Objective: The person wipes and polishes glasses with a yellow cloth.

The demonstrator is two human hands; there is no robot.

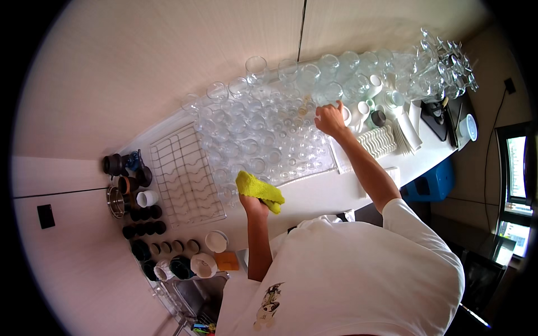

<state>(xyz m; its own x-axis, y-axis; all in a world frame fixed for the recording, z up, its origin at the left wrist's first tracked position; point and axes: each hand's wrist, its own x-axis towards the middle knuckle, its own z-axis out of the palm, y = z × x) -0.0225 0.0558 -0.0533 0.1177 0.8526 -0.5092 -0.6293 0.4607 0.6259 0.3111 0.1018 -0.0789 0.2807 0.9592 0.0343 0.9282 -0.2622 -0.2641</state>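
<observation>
My left hand (253,206) grips a folded yellow-green cloth (260,189) at the front edge of many clear glasses. These glasses (252,124) stand packed on a white mat (309,172) on the counter. My right hand (330,119) reaches over the right part of the glasses, its fingers partly curled and one pointing away. A white cup (346,115) is right beside it. Larger glass vessels (334,90) stand just beyond. Whether my right fingers touch or hold anything is hidden.
A wire rack (185,176) lies on the left, with dark cups (145,213) and bowls (204,265) around it. A sink (197,292) is at lower left. Right are stacked white dishes (376,142), stemware (445,67) and a black tray (437,119). A blue bin (437,182) stands below.
</observation>
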